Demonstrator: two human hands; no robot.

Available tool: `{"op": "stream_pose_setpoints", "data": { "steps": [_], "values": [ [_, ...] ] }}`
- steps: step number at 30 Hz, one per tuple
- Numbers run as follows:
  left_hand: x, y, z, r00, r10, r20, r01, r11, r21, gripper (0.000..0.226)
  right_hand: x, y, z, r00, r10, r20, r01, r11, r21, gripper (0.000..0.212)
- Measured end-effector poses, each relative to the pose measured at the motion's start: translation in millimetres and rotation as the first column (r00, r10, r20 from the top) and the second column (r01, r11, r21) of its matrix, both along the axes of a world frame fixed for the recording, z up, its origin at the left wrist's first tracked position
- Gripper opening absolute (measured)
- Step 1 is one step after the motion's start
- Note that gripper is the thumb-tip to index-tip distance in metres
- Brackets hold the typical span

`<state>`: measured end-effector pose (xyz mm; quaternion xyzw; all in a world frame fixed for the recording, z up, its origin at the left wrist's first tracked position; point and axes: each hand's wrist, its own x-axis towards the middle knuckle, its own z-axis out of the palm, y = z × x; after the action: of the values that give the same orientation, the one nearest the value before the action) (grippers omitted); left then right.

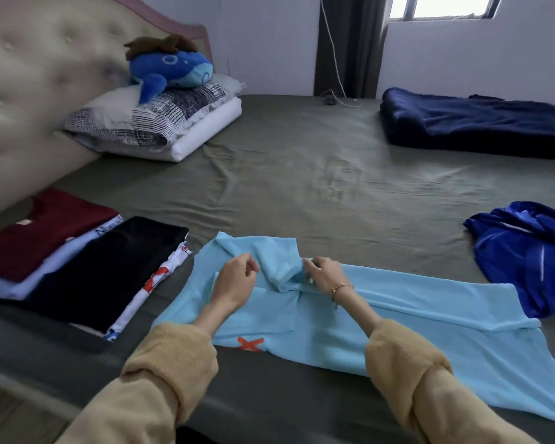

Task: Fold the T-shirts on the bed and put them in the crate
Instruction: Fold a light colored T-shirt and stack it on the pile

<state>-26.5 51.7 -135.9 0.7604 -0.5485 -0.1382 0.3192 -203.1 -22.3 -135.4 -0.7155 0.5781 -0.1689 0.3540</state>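
A light blue T-shirt [414, 318] with an orange mark lies spread across the near part of the bed, one sleeve folded in over its middle. My right hand [326, 274] pinches the edge of that folded sleeve. My left hand [236, 280] hovers just left of the sleeve with fingers loosely curled, holding nothing. To the left lie folded shirts: a black one [109, 267] on a white printed one, beside a maroon one [36, 232] on pale blue ones. A crumpled royal blue shirt [526, 254] sits at the right. No crate is in view.
The grey-green bedsheet [302, 187] stretches ahead. Stacked pillows [161, 123] with a blue plush whale [170, 68] sit by the padded headboard [29, 91]. A folded navy blanket [474, 123] lies at the far right. A white cable [334, 59] hangs by the curtain.
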Motion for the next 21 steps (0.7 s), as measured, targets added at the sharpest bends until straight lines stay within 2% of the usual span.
{"op": "stream_pose_setpoints", "data": {
  "steps": [2, 4, 7, 9, 11, 13, 15, 17, 21],
  "values": [
    [19.8, 4.6, -7.3, 0.992, 0.049, -0.12, -0.039, 0.996, 0.081, 0.022, 24.4, -5.9, 6.6, 0.99, -0.129, 0.052, 0.122, 0.986, 0.111, 0.037],
    [39.4, 9.5, -13.8, 0.934, 0.135, -0.332, -0.094, 0.986, 0.135, 0.025, 46.8, -12.2, 14.1, 0.966, -0.244, 0.081, 0.217, 0.943, 0.253, 0.041],
    [58.3, 13.5, -16.8, 0.721, 0.222, -0.656, -0.1, 0.971, 0.218, 0.028, 65.0, -17.8, 23.0, 0.937, -0.32, 0.14, 0.234, 0.873, 0.429, 0.042],
    [65.5, 15.2, -15.1, 0.567, 0.254, -0.784, -0.084, 0.964, 0.251, 0.028, 73.3, -17.9, 24.1, 0.938, -0.3, 0.175, 0.2, 0.877, 0.436, 0.049],
    [68.0, 17.8, -11.9, 0.449, 0.273, -0.851, -0.082, 0.961, 0.265, 0.037, 78.1, -13.9, 22.2, 0.937, -0.208, 0.282, 0.075, 0.905, 0.419, 0.046],
    [71.5, 19.7, -9.9, 0.358, 0.287, -0.889, -0.071, 0.957, 0.28, 0.054, 81.1, -8.7, 17.0, 0.948, -0.006, 0.317, -0.103, 0.94, 0.326, 0.037],
    [77.2, 19.8, -10.0, 0.279, 0.306, -0.91, -0.048, 0.951, 0.305, 0.068, 80.4, 0.1, 15.0, 0.944, 0.312, 0.104, -0.326, 0.93, 0.172, 0.039],
    [82.3, 18.4, -10.7, 0.247, 0.326, -0.913, -0.03, 0.944, 0.329, 0.076, 80.6, 10.4, 15.1, 0.837, 0.527, -0.145, -0.518, 0.85, 0.097, 0.042],
    [79.9, 12.4, -10.6, 0.262, 0.393, -0.882, -0.08, 0.919, 0.386, 0.072, 77.7, 23.7, 11.6, 0.65, 0.673, -0.354, -0.679, 0.723, 0.127, 0.03]
  ]
}}
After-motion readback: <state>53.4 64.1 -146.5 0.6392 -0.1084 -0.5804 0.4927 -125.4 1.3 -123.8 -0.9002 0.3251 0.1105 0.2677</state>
